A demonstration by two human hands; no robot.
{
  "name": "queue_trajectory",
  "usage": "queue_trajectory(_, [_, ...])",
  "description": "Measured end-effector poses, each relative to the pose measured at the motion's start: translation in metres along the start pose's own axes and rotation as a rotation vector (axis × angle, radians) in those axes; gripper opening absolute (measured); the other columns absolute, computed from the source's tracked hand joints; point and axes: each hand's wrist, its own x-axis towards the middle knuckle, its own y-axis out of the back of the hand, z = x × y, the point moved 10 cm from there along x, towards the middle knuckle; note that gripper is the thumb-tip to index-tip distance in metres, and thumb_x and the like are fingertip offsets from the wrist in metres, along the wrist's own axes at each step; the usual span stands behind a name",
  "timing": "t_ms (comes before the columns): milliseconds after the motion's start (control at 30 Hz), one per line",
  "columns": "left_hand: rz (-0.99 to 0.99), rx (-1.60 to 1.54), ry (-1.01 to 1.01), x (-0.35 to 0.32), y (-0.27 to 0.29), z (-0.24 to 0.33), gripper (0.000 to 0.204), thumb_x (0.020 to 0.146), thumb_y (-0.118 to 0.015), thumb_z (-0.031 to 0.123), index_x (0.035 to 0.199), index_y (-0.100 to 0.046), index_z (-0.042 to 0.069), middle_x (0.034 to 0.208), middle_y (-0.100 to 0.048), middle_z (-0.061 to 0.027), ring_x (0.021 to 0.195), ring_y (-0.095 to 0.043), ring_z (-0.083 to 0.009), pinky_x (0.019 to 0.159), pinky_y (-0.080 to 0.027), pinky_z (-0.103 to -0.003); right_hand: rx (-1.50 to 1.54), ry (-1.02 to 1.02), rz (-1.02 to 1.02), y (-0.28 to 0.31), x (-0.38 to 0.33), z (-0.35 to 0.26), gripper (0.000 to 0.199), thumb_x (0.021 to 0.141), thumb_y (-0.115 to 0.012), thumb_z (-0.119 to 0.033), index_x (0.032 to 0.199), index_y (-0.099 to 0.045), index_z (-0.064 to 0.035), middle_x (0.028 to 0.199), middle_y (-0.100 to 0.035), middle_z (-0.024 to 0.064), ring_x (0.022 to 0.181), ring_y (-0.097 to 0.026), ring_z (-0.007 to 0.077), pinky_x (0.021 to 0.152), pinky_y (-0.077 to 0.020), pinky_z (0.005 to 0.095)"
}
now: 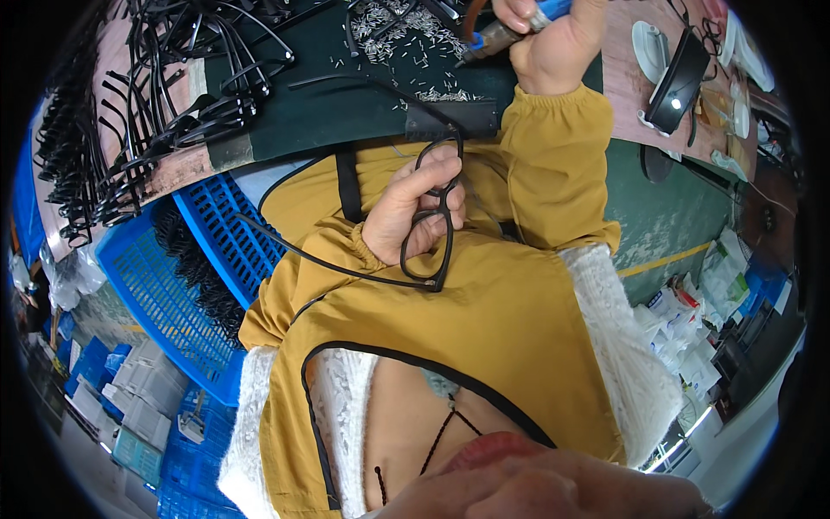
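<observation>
Currently, left hand holds black glasses frame; right hand grips part-blue tool near small metal pieces on bench.

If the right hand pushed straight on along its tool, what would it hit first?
Probably the little metal pieces on the green mat just past the tool; how high it hangs is unclear.

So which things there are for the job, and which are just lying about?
Probably for the job:
black glasses in the left hand
tool in the right hand
tiny metal bits near the tool
glasses pile

Probably just lying about:
phone
plastic bags
grey boxes
</observation>
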Motion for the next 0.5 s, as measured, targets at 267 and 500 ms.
queue_trajectory(267, [-0.015, -0.030, -0.018, -0.001, 0.003, -0.006, 0.019, 0.098, -0.069, 0.024, 0.111, -0.057, 0.017, 0.074, -0.063, -0.0018, 0.062, -0.061, -0.0153, 0.059, -0.052, -0.027, -0.061, -0.012, 0.009, 0.000, 0.001, 0.001, 0.033, 0.108, -0.052, -0.046, 0.103, -0.054, -0.0132, 0.073, -0.049, 0.0003, 0.053, -0.044, 0.0113, 0.044, -0.0343, 0.0233])
queue_trajectory(500, [-0.101, -0.140, -0.013, 0.006, -0.001, -0.007, 0.018, 0.099, -0.068, 0.022, 0.114, -0.058, 0.017, 0.072, -0.062, -0.0033, 0.061, -0.061, -0.0168, 0.058, -0.052, -0.028, 0.301, -0.107, -0.061, -0.013, -0.033, -0.003, 0.028, 0.109, -0.050, -0.042, 0.112, -0.055, -0.0143, 0.076, -0.047, -0.0026, 0.056, -0.042, 0.0086, 0.047, -0.0344, 0.0229])
